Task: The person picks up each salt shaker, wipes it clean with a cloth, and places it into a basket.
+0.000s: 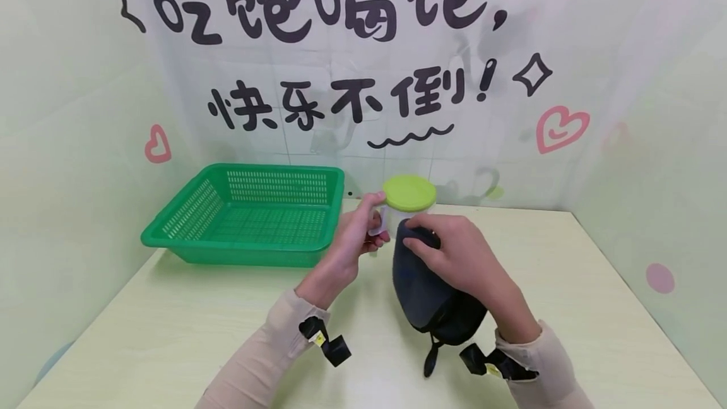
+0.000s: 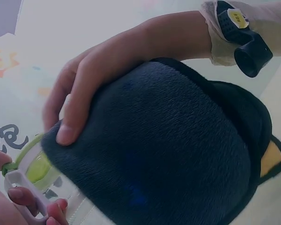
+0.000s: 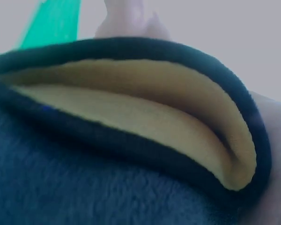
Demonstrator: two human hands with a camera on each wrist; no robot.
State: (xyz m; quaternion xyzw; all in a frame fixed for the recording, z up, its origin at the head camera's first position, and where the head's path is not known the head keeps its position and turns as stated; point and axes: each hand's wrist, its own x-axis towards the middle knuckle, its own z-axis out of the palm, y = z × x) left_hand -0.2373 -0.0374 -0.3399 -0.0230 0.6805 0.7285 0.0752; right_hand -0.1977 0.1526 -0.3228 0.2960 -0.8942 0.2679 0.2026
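My left hand (image 1: 354,232) grips the pale handle of a clear jug (image 1: 392,223) with a lime-green lid (image 1: 410,192); its thumb lies at the lid's edge. With the fingertips of my right hand (image 1: 462,251) I pinch the tip of a dark blue, fleecy oven mitt (image 1: 417,283) in front of the jug. The mitt hangs at a slant, with a black loop at its lower end. Black trim and a tan lining show at the opening of the mitt (image 3: 122,103) in the right wrist view. Much of the jug's body is hidden behind the mitt.
A green perforated basket (image 1: 238,246) stands on the left of the pale tabletop (image 1: 568,283), close to my left forearm. Behind the table hangs a white sheet with black lettering (image 1: 341,100). Wall sheeting borders both sides.
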